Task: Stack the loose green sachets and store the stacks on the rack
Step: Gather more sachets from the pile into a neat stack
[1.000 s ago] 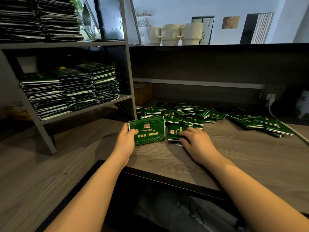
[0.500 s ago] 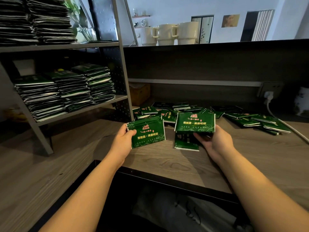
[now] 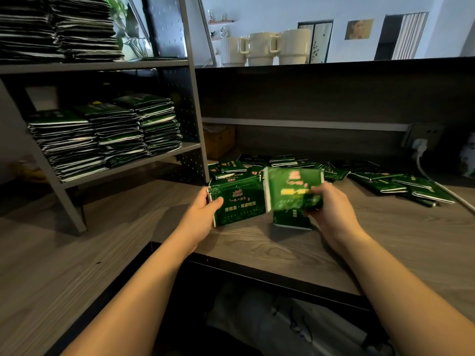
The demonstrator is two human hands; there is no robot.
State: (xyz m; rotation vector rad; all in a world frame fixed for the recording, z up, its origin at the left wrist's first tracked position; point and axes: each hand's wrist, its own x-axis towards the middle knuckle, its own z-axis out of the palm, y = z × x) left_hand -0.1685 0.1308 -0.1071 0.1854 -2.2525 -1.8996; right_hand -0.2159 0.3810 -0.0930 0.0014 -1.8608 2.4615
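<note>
My left hand (image 3: 203, 214) grips a small stack of green sachets (image 3: 237, 201) by its left edge, held upright just above the desk. My right hand (image 3: 331, 214) holds a single green sachet (image 3: 290, 188), blurred by motion, right beside that stack and partly over its right edge. One more sachet (image 3: 291, 220) lies on the desk under my right hand. Several loose green sachets (image 3: 380, 179) are scattered behind my hands. The grey metal rack (image 3: 198, 119) stands at the left with sachet stacks (image 3: 108, 134) on its middle shelf and more on the top shelf (image 3: 59, 29).
A wood-grain desk (image 3: 398, 240) has a dark raised back wall. Three cream mugs (image 3: 264, 47) stand on the ledge above. A socket with a white plug and cable (image 3: 421, 150) is at the right. A small brown box (image 3: 218, 140) sits behind the rack.
My right hand picked a sachet off the desk pile, lifted it and carried it left until it reached the stack in my left hand. The left hand stayed nearly still.
</note>
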